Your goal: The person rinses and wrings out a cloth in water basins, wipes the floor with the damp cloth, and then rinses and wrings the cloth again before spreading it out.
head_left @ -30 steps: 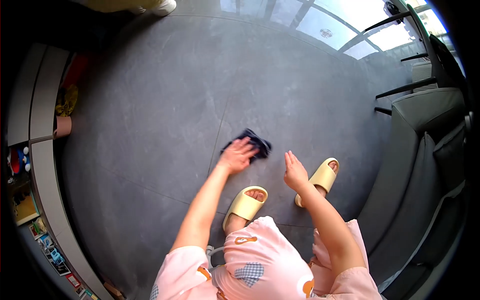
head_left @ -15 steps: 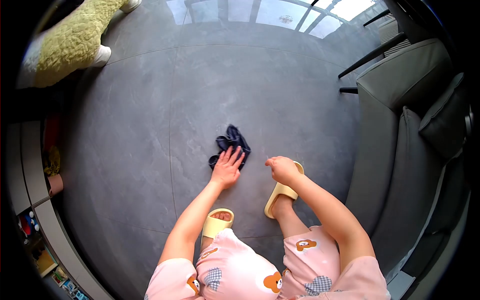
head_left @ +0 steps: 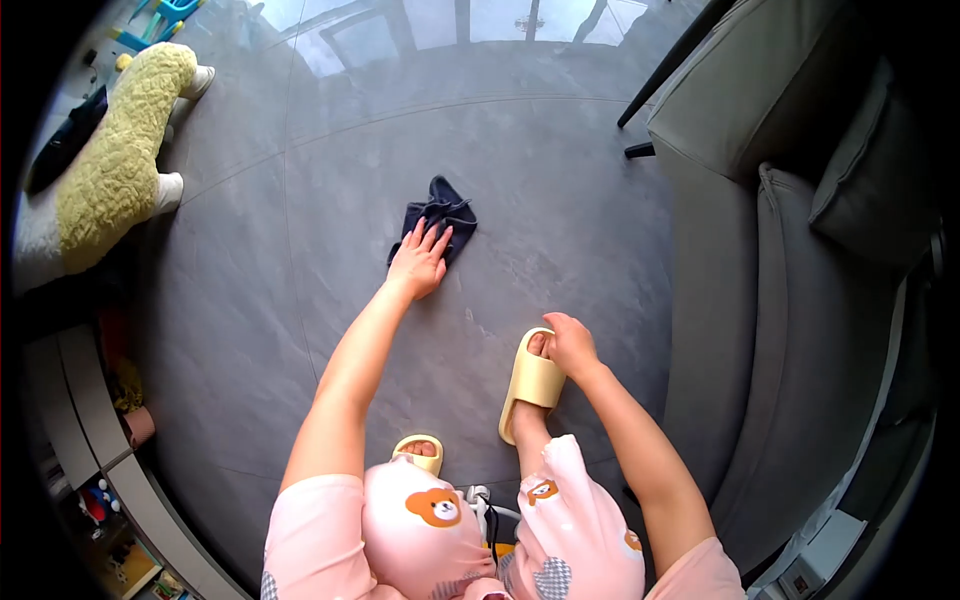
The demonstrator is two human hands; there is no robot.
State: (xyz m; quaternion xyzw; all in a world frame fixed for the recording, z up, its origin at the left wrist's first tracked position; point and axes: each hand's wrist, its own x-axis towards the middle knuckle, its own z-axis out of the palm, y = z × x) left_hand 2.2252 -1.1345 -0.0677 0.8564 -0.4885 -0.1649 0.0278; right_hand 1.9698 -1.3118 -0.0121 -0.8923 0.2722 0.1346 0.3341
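Observation:
A dark navy cloth lies crumpled on the grey floor, ahead of my body. My left hand rests palm down on its near edge, fingers spread and pressing on the fabric rather than wrapped round it. Near the front of the yellow slipper on my right foot is my right hand, raised with its fingers curled together and nothing visible in them. Another yellow slipper is on my left foot.
The grey sofa runs along the right, with a dark leg at its far end. A fleecy animal figure stands at upper left. Along the lower left are a cabinet and a pink pot.
My left hand and the cloth have moved forward across the floor. The view has shifted, bringing the sofa nearer and more of the animal figure into sight. My right hand's straight fingers have curled.

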